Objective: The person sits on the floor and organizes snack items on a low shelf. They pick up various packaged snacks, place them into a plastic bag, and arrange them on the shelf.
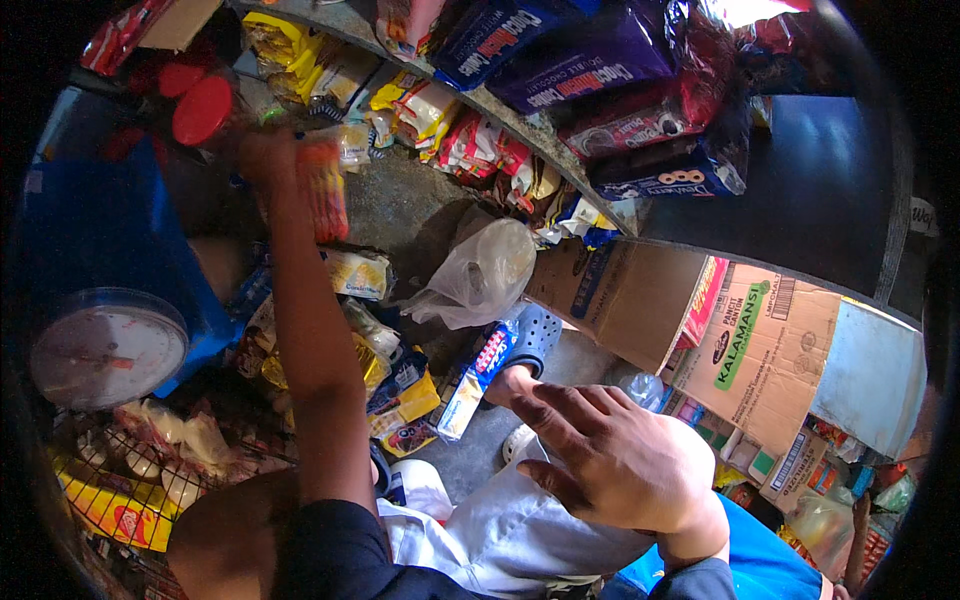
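My left hand (268,156), dark and blurred, reaches far forward at the upper left. An orange-red striped packet (322,187) is right beside it; whether my fingers grip it cannot be made out. Palm down above my lap, my right hand (611,454) holds nothing, its fingers a little apart. Beyond those fingers, a long blue-and-white biscuit pack (474,379) leans by a blue clog (538,337). A crumpled clear plastic bag (480,274) rests on the floor ahead. Another white biscuit pack (358,274) lies to the right of my left forearm.
A round dial scale (109,349) stands at the left, above a wire basket (142,480) of goods. Shelves at the top hold biscuit packs (570,75). Snack packets (480,146) line the shelf's lower edge. Cardboard boxes (780,330) stand at the right. Red round lids (202,110) show upper left.
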